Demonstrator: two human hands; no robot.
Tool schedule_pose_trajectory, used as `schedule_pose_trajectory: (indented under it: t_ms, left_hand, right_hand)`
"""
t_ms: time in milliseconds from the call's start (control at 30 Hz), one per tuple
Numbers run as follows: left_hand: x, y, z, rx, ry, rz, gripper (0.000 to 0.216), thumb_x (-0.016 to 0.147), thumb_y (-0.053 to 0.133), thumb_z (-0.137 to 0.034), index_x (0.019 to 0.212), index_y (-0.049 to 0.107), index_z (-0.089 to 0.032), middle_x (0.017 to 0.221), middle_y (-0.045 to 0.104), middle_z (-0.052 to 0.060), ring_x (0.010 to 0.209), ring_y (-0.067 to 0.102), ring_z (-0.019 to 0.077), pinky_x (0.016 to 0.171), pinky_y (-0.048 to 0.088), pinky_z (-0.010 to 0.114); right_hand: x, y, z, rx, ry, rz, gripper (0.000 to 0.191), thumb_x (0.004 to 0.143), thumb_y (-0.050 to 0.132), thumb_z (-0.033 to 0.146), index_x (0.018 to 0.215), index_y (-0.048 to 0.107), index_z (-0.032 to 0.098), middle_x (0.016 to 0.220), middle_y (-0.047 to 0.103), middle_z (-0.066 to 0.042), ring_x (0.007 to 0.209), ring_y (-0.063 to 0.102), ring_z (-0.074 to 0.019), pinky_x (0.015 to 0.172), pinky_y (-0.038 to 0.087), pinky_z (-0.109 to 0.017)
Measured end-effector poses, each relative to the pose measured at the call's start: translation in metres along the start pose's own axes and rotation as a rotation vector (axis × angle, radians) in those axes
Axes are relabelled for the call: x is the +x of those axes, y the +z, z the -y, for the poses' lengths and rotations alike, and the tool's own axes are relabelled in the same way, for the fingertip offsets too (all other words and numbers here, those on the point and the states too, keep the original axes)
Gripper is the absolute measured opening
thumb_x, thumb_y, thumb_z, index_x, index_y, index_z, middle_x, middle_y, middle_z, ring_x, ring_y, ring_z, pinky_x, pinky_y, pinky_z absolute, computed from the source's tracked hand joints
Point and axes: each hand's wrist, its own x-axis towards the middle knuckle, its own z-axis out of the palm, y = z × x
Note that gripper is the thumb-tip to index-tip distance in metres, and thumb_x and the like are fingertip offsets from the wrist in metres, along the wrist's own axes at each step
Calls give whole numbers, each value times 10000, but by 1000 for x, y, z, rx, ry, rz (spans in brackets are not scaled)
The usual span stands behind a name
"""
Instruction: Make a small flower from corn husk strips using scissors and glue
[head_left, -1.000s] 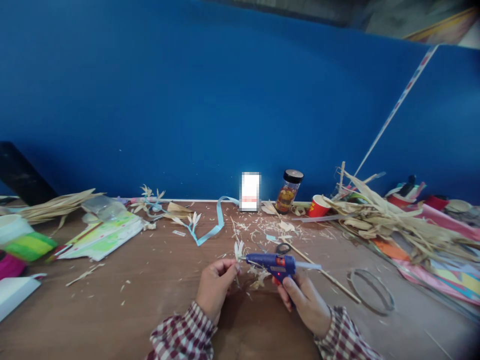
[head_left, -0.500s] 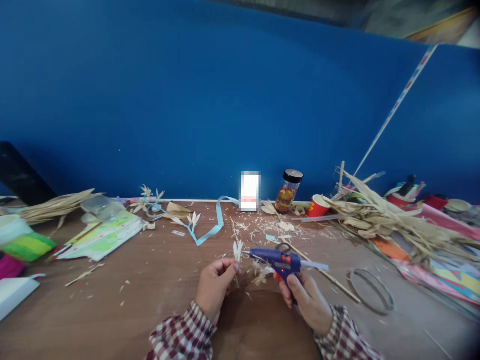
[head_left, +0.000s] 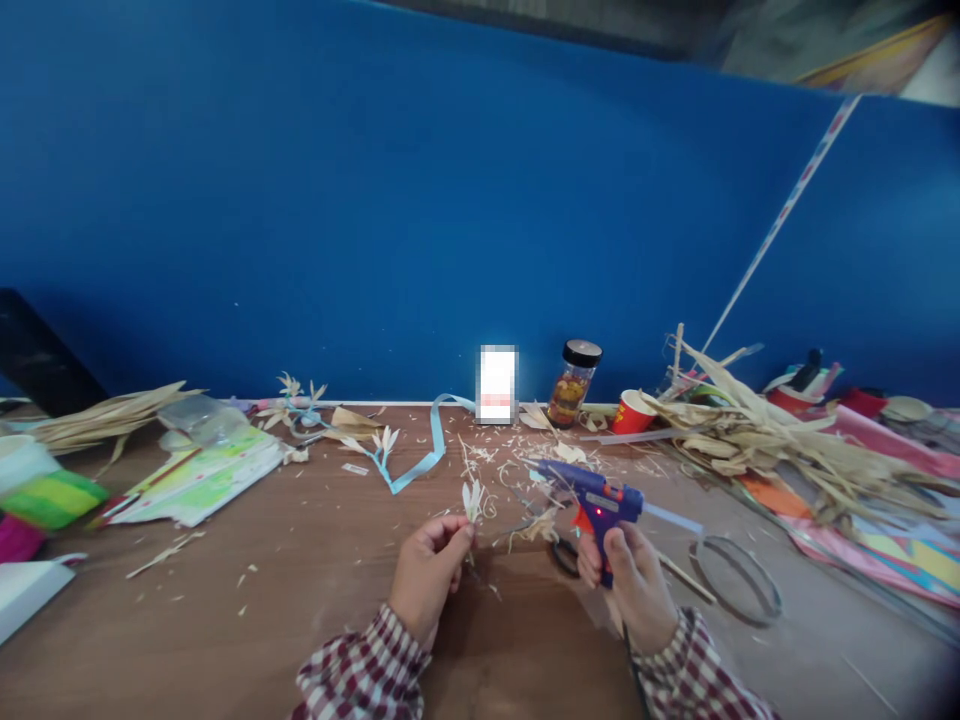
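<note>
My left hand [head_left: 433, 565] pinches the base of a small pale flower of dried husk petals [head_left: 472, 499], its tips pointing up. A blue hot glue gun [head_left: 600, 500] with a red lit dot and a clear glue stick [head_left: 673, 518] out of its back is gripped by my right hand [head_left: 634, 570]. The gun's nozzle points left and stands apart from the flower. Dark scissors [head_left: 562, 557] lie partly hidden beside the gun's handle. Farther left, similar white petals [head_left: 385, 442] are joined to a light blue ribbon [head_left: 420, 468] on the table.
Husk scraps [head_left: 495, 455] litter the table [head_left: 300, 600]. At the back stand a bright blurred screen [head_left: 497, 384], a black-lidded jar [head_left: 574, 385] and a red paper cup [head_left: 632, 412]. Dried husks [head_left: 757, 430] are heaped right, near a ring [head_left: 736, 580]. A painted sheet [head_left: 206, 475] lies left.
My right hand has drawn the glue gun back to the right and tilted its nozzle upward, away from the flower. My left hand keeps the flower in nearly the same place.
</note>
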Motion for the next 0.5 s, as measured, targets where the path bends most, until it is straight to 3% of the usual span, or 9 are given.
schedule_pose_trajectory:
  t_ms: [200, 367, 500]
  left_hand:
    - [-2, 0, -3, -30, 41, 46, 252, 657, 623, -366, 778, 578, -150, 523, 482, -64, 353, 299, 22, 339, 238, 151]
    - [-10, 3, -8, -36, 76, 186, 181, 657, 643, -315, 729, 606, -153, 608, 546, -27, 487, 411, 55, 472, 339, 174]
    - [-16, 4, -11, -55, 112, 357, 124, 670, 638, -281, 661, 614, -160, 785, 612, 19, 559, 461, 75, 523, 358, 199]
  right_hand:
    - [6, -3, 11, -148, -36, -125, 115, 826, 450, 307, 876, 454, 203, 609, 435, 36, 504, 400, -83, 463, 355, -205]
    - [6, -4, 21, -372, -159, -120, 296, 833, 382, 321, 1098, 415, 193, 778, 519, -22, 667, 478, -142, 619, 417, -274]
    - [2, 3, 27, -420, -135, -81, 327, 855, 361, 329, 1163, 346, 221, 789, 523, -18, 680, 484, -145, 641, 414, -277]
